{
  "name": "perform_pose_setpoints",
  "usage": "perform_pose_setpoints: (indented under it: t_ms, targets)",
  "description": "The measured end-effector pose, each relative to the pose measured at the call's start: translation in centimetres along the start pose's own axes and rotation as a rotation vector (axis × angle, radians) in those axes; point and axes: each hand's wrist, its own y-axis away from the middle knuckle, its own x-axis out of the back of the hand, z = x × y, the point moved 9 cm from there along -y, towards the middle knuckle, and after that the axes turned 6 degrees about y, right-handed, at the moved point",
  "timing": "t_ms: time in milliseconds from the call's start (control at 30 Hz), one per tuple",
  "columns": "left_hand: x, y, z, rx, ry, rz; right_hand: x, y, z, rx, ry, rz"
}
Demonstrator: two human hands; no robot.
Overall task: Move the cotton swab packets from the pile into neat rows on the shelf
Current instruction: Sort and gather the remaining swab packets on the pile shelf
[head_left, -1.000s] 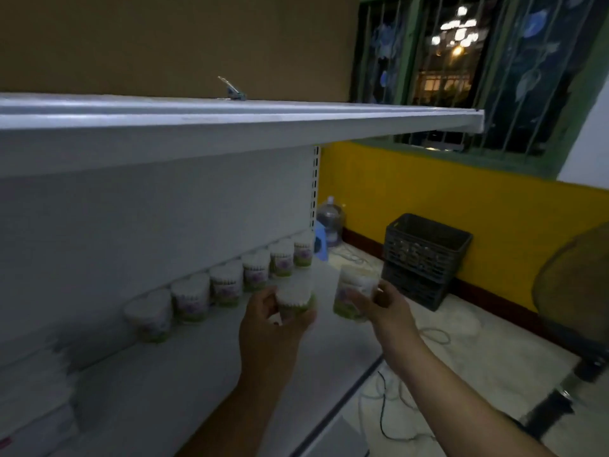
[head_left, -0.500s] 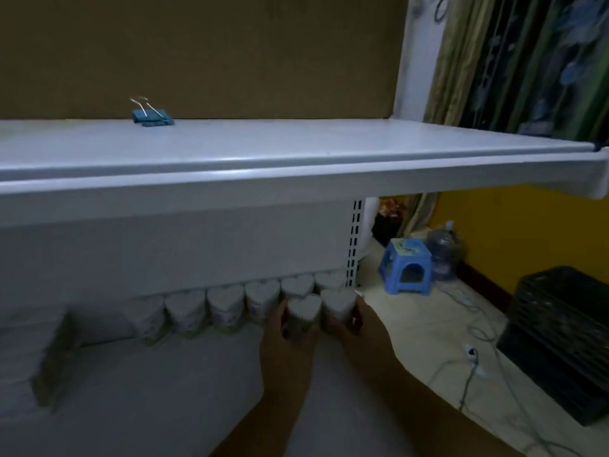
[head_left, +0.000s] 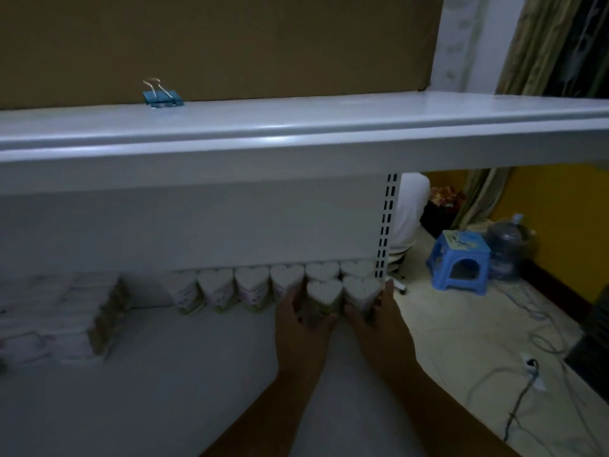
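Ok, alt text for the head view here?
Two hands set heart-shaped cotton swab packets side by side on the lower shelf, just in front of the back row: the left hand grips the left packet, the right hand the right packet. A blue binder clip lies on the upper shelf.

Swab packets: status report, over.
Left hand grips front-left packet, right hand grips front-right packet. Both on shelf, directly in front of back row. Nothing blocking; shelf upright close on right.
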Motion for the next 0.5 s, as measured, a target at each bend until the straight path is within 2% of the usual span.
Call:
perform_pose_setpoints:
  t_ms: [67,100,167,233,300,367,433,500]
  targets:
    - [1.6,0.6,0.6,0.008,-0.063,0.121,1.3,0.6,-0.3,-0.005,-0.052,0.105]
    - [2.6,0.9,0.9,-0.011,-0.097,0.143,2.6,1.1,-0.6,0.0,-0.043,0.212]
    - [4.4,1.5,1.8,-0.043,-0.198,0.088,5.2,2.5,-2.1,0.043,0.023,0.422]
    - [7.0,1.4,3.4,-0.108,-0.307,0.004,5.6,3.8,-5.3,0.164,0.032,0.494]
    - [10.7,0.5,7.1,-0.276,-0.44,-0.063,3.8,5.3,-10.8,0.355,-0.027,0.437]
    - [15.3,-0.7,11.2,-0.46,-0.608,-0.124,-0.3,7.3,-17.1,0.578,0.001,0.27]
    - [21.3,-1.8,13.7,-0.481,-0.795,-0.199,-6.2,10.3,-22.6,0.777,0.128,0.062]
    - [29.1,-2.9,14.0,-0.367,-1.04,-0.263,-13.1,13.5,-27.0,0.984,0.365,-0.075]
